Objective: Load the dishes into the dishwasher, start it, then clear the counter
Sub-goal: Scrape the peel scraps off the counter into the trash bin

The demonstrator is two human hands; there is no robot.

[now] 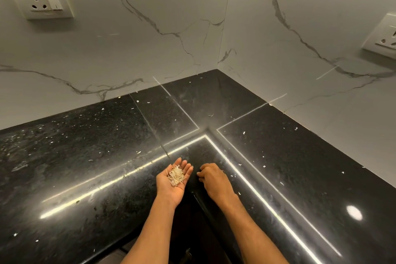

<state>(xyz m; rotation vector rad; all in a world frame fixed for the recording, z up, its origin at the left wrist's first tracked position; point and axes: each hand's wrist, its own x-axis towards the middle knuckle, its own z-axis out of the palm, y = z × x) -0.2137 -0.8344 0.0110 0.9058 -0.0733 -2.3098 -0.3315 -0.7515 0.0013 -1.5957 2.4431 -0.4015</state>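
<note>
Head view. Black stone counter (pixel 85 156), L-shaped, inner corner at frame centre; one run goes off toward 9 o'clock, the other toward 4 o'clock. White veined wall (pixel 150 49) closes the back on both runs. Socket (pixel 41 0) on the wall at 10 o'clock, second socket (pixel 383 37) at 2 o'clock, cut by the frame edge. Pale flecks (pixel 243 132) scattered over both runs, well apart from each other; round light reflection (pixel 354 212) at 4 o'clock. Nothing stands between the hands and the counter. Left hand (pixel 171 188) just below centre, palm up, fingers straight and close together, pointing to 1 o'clock, over the counter's front edge. Scraps (pixel 176 174), a small pale pile, lie in its palm, long axis along the palm, 6 to 12 o'clock. Right hand (pixel 212 177) just beside it at 3 o'clock, back up, fingers curled with the tips at the counter; cannot tell whether they pinch anything.
</note>
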